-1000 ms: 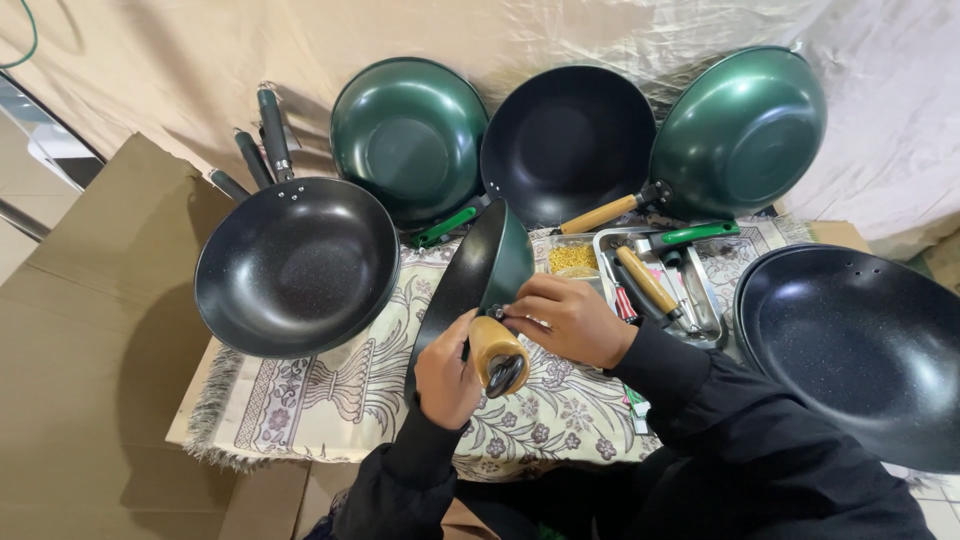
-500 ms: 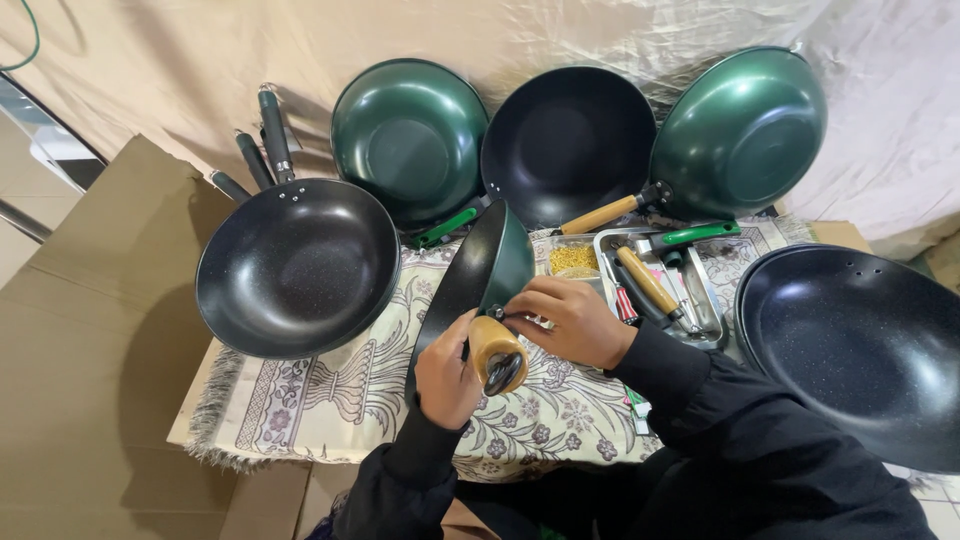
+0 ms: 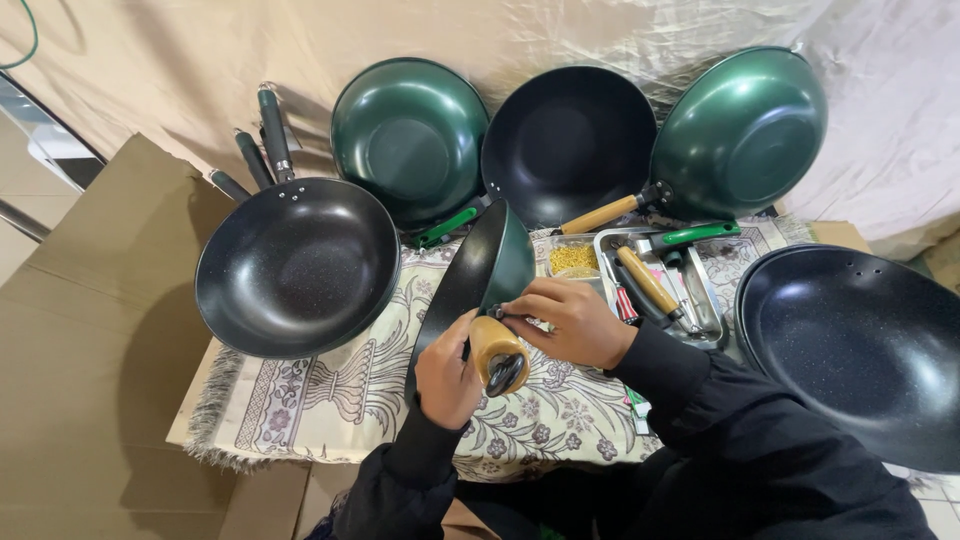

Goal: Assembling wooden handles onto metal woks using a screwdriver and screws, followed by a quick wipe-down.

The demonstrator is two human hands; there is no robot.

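Centrally, tilted green pan (image 3: 480, 285) between both hands, pans crowding around.

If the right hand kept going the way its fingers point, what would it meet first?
The right hand points left, fingertips at the handle joint of the tilted pan; it would probably press into that pan's base first.

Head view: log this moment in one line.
left hand: grips wooden handle | right hand: at handle joint | green wok: on edge

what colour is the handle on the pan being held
Light wood-brown handle with a dark end cap, on the green-backed pan; head view shows it best.
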